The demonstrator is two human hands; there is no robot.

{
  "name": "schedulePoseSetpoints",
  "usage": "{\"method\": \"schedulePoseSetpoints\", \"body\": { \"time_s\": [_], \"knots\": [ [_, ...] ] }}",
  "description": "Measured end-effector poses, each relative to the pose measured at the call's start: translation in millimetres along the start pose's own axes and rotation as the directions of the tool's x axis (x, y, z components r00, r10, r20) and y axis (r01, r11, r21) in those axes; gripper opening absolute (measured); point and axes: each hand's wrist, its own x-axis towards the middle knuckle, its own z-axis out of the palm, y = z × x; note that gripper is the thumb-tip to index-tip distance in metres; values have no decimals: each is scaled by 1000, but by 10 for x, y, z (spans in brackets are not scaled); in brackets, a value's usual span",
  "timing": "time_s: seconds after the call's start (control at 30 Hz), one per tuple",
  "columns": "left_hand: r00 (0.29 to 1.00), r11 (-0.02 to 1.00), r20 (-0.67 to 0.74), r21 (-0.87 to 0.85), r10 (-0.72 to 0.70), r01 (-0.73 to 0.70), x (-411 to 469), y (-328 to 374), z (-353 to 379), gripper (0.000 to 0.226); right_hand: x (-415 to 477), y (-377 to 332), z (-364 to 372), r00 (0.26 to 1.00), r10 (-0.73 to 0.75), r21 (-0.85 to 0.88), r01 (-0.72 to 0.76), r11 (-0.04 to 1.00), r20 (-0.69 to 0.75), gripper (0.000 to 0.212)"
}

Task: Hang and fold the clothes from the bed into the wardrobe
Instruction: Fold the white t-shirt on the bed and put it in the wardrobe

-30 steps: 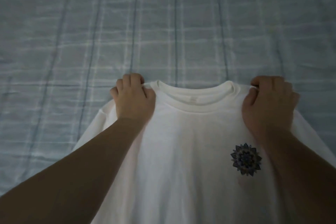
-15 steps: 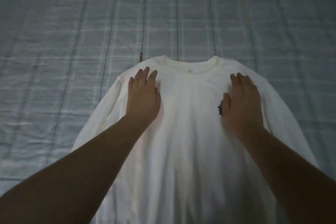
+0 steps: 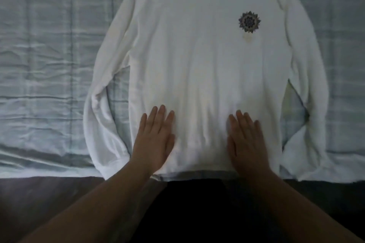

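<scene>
A white long-sleeved shirt (image 3: 197,49) lies flat, front side up, on the bed, its collar at the far end and its hem at the near edge. A dark flower print (image 3: 249,21) marks its chest on the right. Both sleeves run down along the body. My left hand (image 3: 155,138) rests flat on the lower left of the shirt with straight fingers. My right hand (image 3: 246,140) rests flat on the lower right in the same way. Neither hand holds any cloth.
The bed (image 3: 45,61) is covered with a pale blue checked sheet, creased on the left. Its near edge runs across the lower part of the view, with dark floor (image 3: 39,199) below it. My dark clothing (image 3: 197,213) fills the space between my forearms.
My hands let go of the shirt's shoulders, flattened, and slid down the front from the chest to near the hem. The shirt now lies spread out, and the view has tipped down.
</scene>
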Motion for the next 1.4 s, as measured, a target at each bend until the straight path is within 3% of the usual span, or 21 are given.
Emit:
{"method": "schedulePoseSetpoints", "body": {
  "time_s": [0.23, 0.57, 0.77, 0.9, 1.03, 1.2, 1.4],
  "knots": [
    [999, 997, 44, 78, 12, -16, -300, -228, 235, 59, -238, 256, 152, 997, 64, -125, -58, 990, 43, 60],
    [993, 982, 118, 191, -28, 5, -478, -395, 242, 62, -518, 361, 83, 985, 128, -140, -111, 984, 118, 61],
    [998, 991, 62, 132, -27, 18, -486, -320, 172, 62, -430, 228, -131, 998, 68, 2, -68, 998, -15, 57],
    [995, 994, 9, 48, -99, 99, -427, 8, 124, 66, -342, 211, -189, 996, 73, -35, -75, 997, -45, 57],
    [975, 974, 35, 54, -220, 218, -421, 73, 304, 67, -368, 353, 68, 985, 169, -95, -166, 981, 20, 61],
    [983, 981, 35, 86, -180, 176, -463, -50, 375, 65, -458, 508, 136, 970, 205, -203, -177, 963, 128, 64],
    [965, 972, 135, 93, -226, 215, -425, 22, 228, 67, -352, 321, -18, 953, 259, -189, -229, 955, 157, 66]
  ]
}}
